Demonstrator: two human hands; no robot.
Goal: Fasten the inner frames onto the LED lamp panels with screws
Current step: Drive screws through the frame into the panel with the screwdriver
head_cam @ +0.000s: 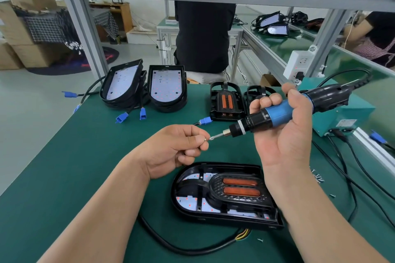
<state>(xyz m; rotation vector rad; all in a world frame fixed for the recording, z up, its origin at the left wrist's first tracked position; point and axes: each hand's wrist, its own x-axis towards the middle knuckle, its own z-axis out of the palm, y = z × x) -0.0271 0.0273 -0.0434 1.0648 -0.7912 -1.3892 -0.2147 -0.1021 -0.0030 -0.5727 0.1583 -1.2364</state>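
Note:
A black LED lamp panel (215, 216) lies flat on the green mat in front of me, with a black inner frame (235, 196) carrying two orange strips seated in it. My right hand (284, 139) grips a blue and black electric screwdriver (277, 113) held level above the panel, its bit pointing left. My left hand (177, 147) pinches a small screw (205, 139) between thumb and forefinger, right at the bit's tip.
Two stacks of lamp panels (166, 87) with blue connectors stand at the back left, and loose inner frames (226, 100) at the back centre. A teal power box (342, 113) and cables sit on the right, with loose screws (318, 179) beside them. A seated person (203, 36) is beyond the table.

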